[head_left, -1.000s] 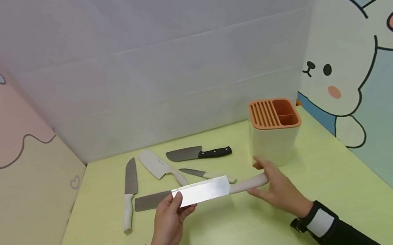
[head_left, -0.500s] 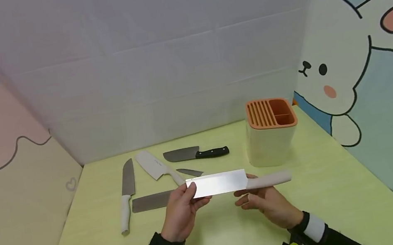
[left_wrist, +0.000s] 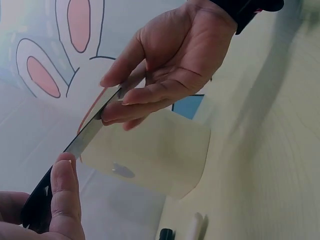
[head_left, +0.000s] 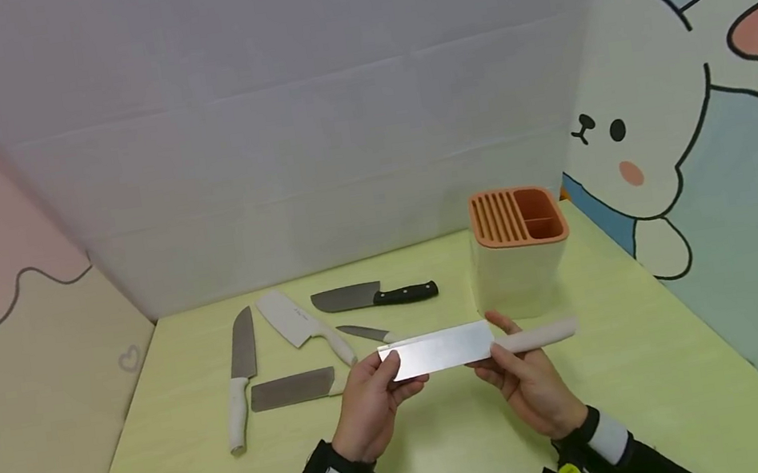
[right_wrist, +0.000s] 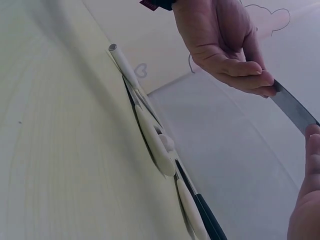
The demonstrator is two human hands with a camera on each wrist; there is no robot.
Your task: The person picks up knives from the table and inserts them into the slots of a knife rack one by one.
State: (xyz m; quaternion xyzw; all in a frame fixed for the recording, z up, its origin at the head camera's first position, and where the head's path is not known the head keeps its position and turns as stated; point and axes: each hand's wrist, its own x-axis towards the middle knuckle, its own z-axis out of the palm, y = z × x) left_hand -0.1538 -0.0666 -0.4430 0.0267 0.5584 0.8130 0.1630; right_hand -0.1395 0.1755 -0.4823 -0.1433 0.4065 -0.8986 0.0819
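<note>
A kitchen knife point(head_left: 442, 349) with a broad shiny blade and a white handle is held level above the table, handle to the right. My left hand point(head_left: 366, 401) pinches the blade's end, thumb on top and fingers beneath. My right hand point(head_left: 533, 392) pinches the knife where blade meets handle, its thumb on top and a finger extended behind. The left wrist view shows the blade almost edge-on, running between my left fingers point(left_wrist: 65, 192) and the right hand point(left_wrist: 175, 60). In the right wrist view, the left hand point(right_wrist: 225, 50) is at the blade's far end.
On the yellow table point(head_left: 453, 452) lie a white-handled knife point(head_left: 240, 377), a white cleaver point(head_left: 296, 321), a black-handled knife point(head_left: 373, 295), a small knife point(head_left: 363, 332) and a rectangular-bladed knife point(head_left: 293, 389). A cream knife block point(head_left: 518, 273) with an orange slotted top stands behind the right hand.
The knife and my left hand have moved rightward. My right hand has gone from the handle's end, beneath the handle with loose fingers, to pinching where the handle meets the blade.
</note>
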